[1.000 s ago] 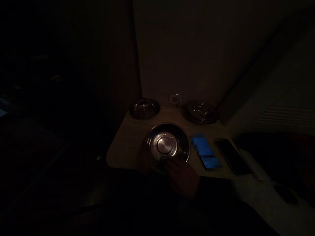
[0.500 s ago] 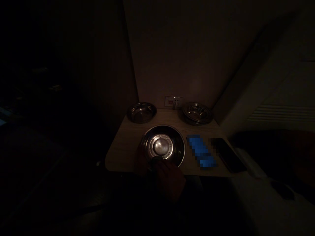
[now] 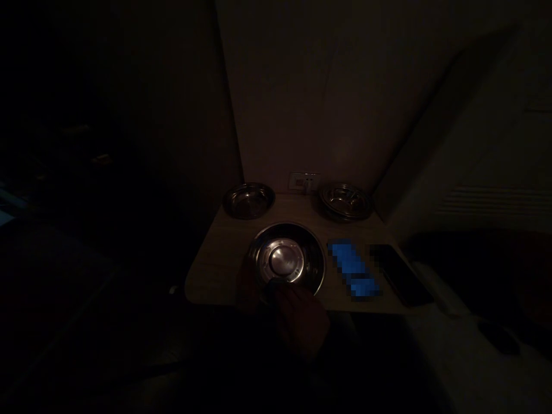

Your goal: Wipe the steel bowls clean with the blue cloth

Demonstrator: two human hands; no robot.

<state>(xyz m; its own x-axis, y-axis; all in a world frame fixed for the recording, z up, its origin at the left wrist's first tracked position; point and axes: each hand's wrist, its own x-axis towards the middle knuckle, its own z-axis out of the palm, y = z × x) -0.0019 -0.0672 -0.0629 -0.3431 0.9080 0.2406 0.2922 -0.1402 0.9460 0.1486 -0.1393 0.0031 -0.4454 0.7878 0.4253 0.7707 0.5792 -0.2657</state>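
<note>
The scene is very dark. A shiny steel bowl [image 3: 287, 259] sits near the front edge of a small wooden table [image 3: 215, 264]. My right hand [image 3: 302, 319] is closed at the bowl's near rim, pressing a small dark thing I cannot make out against the inside. My left hand [image 3: 246, 284] rests against the bowl's left side, and its fingers are lost in shadow.
Two more steel bowls stand at the back, one on the left [image 3: 249, 200] and one on the right [image 3: 346, 201]. A lit blue phone [image 3: 353, 269] and a dark phone [image 3: 401, 275] lie to the right. A wall socket [image 3: 304, 181] sits behind.
My right hand has shifted slightly left along the bowl's near rim over the second. The bowl stays in place and the view has drifted a little.
</note>
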